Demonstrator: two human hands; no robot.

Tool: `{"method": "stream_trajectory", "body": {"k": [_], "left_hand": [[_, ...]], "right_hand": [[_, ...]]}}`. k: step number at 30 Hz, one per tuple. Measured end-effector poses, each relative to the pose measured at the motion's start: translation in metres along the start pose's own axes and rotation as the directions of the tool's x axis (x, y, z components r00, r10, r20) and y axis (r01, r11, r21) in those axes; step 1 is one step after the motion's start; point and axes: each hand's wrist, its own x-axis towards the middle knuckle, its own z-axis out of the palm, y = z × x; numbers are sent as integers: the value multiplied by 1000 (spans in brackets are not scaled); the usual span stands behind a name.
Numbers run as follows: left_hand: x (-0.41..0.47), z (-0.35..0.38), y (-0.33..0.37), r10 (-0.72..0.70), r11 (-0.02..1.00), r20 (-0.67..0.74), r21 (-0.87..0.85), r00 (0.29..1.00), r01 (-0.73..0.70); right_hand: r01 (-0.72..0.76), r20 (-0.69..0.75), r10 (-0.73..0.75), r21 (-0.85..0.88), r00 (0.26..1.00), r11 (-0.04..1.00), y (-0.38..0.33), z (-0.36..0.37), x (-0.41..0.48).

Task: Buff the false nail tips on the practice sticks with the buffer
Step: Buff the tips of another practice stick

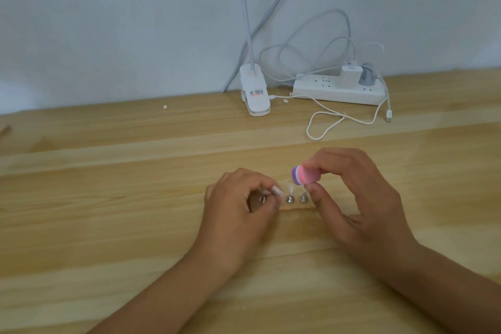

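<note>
Only the head view to go on, so here's what it shows. Your left hand (238,206) is curled in and pinching the leftmost of the thin clear practice sticks on round metal feet (290,199), with its pale glossy plastic false nail tip (277,190) poking out past your fingertips. The other two sticks stand free just beside it. The whole row sits around the middle of the pale pine worktop (108,225), well in from the far edge.

Your right hand (360,198) has the small pink-and-purple foam buffer block (303,175) pinched between thumb and fingers. It hangs just above the two free sticks and isn't touching any tip yet.

My take on handling: those tips look super light, thin and springy, and the sticks look top-heavy on tiny feet, so they'd probably tip or skid if you press without bracing. I'd pinch low on the stick, right under the tip, not on the tip's edges. The buffer looks soft and squashy, so hold it by the sides and go with light strokes.

Along the far edge there's a white clip-on lamp base (254,95), a white power strip (339,89) and a loose white cable (325,122), all well apart from your hands.
</note>
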Motion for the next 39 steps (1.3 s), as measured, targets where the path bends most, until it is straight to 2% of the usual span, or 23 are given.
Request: {"method": "stream_trajectory", "body": {"k": [9,13,16,19,22,26,31,36,39], "left_hand": [[-4,-3,-2,-12,960,-12,279,1000,15],[-16,-19,-8,67,910,77,404,995,-93],[-20,-35,-13,15,926,70,375,997,-40],[-19,-37,-11,-40,973,85,232,996,19],[-19,-30,-9,-18,990,79,144,997,6],[-17,-27,-11,9,993,33,117,999,-12],[-15,-22,-9,42,985,36,165,998,-47],[-15,-20,-9,215,925,82,301,973,-230],[-16,-23,-8,277,912,52,301,959,-280]], "right_hand": [[-6,3,6,-8,1000,1000,-2,-1,0],[-30,38,30,-3,999,1000,-1,-3,1],[-66,117,65,5,991,998,0,-3,1],[-73,186,72,-2,980,997,0,-2,0],[-39,205,47,-46,978,998,0,-1,0],[-43,206,55,-59,977,997,1,-1,0],[-42,203,55,-70,978,997,1,0,0],[-36,214,50,-70,975,997,0,1,0],[-44,205,58,-73,977,996,0,0,0]]}}
